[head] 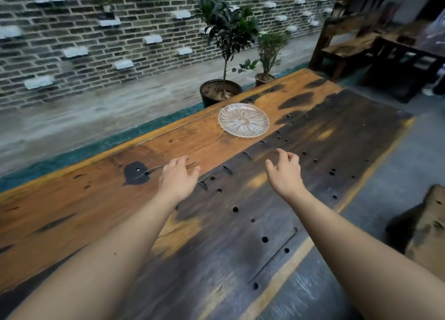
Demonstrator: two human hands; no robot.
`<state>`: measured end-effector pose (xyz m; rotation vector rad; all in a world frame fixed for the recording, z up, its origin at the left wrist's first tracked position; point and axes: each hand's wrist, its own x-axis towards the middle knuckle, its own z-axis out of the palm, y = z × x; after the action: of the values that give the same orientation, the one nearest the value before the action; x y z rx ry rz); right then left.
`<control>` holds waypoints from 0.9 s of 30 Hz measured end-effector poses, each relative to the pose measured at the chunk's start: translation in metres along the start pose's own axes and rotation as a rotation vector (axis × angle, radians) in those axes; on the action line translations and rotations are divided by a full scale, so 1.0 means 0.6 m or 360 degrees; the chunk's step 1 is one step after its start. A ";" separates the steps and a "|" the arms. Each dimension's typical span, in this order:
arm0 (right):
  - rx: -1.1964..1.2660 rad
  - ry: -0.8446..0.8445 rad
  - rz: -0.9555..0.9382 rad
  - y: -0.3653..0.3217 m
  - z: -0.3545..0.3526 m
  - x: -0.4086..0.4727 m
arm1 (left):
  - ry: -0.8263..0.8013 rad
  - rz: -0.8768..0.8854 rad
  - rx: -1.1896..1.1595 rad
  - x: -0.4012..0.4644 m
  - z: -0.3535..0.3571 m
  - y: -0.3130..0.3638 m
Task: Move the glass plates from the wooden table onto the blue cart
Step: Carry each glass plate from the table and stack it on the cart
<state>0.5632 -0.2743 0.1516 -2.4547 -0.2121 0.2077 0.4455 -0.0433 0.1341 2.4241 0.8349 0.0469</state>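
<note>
One clear glass plate with a petal pattern lies flat on the long wooden table, toward its far side. Both my arms stretch out over the table. My left hand hovers palm down, fingers apart, short of the plate and to its left. My right hand is also empty with fingers loosely curled and spread, just short of the plate's near right edge. Neither hand touches the plate. The blue cart is not in view.
The tabletop has several round holes and slots in its dark half. Two potted plants stand behind the table's far edge, before a brick wall. Wooden benches sit at the far right; a rough wooden block is at the right.
</note>
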 end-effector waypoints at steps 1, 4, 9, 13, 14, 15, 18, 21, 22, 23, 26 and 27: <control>-0.0001 0.0010 0.0012 0.009 -0.010 -0.003 | -0.0009 0.0001 -0.0011 -0.001 0.005 0.011; 0.0009 0.0042 0.0028 0.036 -0.038 0.002 | -0.0034 0.0009 -0.0045 0.005 0.024 0.046; 0.0070 0.0024 0.0087 0.084 -0.064 0.065 | -0.0084 0.0028 -0.0014 0.049 0.070 0.107; 0.0116 -0.0048 0.0102 0.127 -0.062 0.160 | -0.0116 -0.0025 -0.0016 0.113 0.126 0.158; 0.0128 -0.0074 0.0102 0.136 -0.060 0.188 | -0.0117 -0.0046 -0.0013 0.132 0.139 0.171; 0.0141 -0.0101 0.0101 0.144 -0.058 0.215 | -0.0121 -0.0061 -0.0003 0.151 0.151 0.182; 0.0169 -0.0185 0.0111 0.165 -0.049 0.297 | -0.0132 -0.0124 0.0027 0.209 0.184 0.213; 0.0154 -0.0271 0.0117 0.180 -0.035 0.370 | -0.0151 -0.0206 0.0016 0.259 0.212 0.235; 0.0151 -0.0302 0.0117 0.183 -0.028 0.398 | -0.0153 -0.0239 0.0014 0.279 0.222 0.241; 0.0154 -0.0318 0.0110 0.186 -0.022 0.418 | -0.0154 -0.0258 0.0016 0.293 0.228 0.244; 0.0180 -0.0354 0.0084 0.191 0.002 0.478 | -0.0174 -0.0310 0.0019 0.337 0.249 0.248; 0.0182 -0.0374 0.0088 0.193 0.013 0.501 | -0.0180 -0.0342 0.0016 0.356 0.259 0.247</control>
<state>0.8658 -0.2976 0.0438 -2.3213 -0.2273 0.5193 0.7320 -0.0940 0.0510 2.3084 1.0390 -0.1748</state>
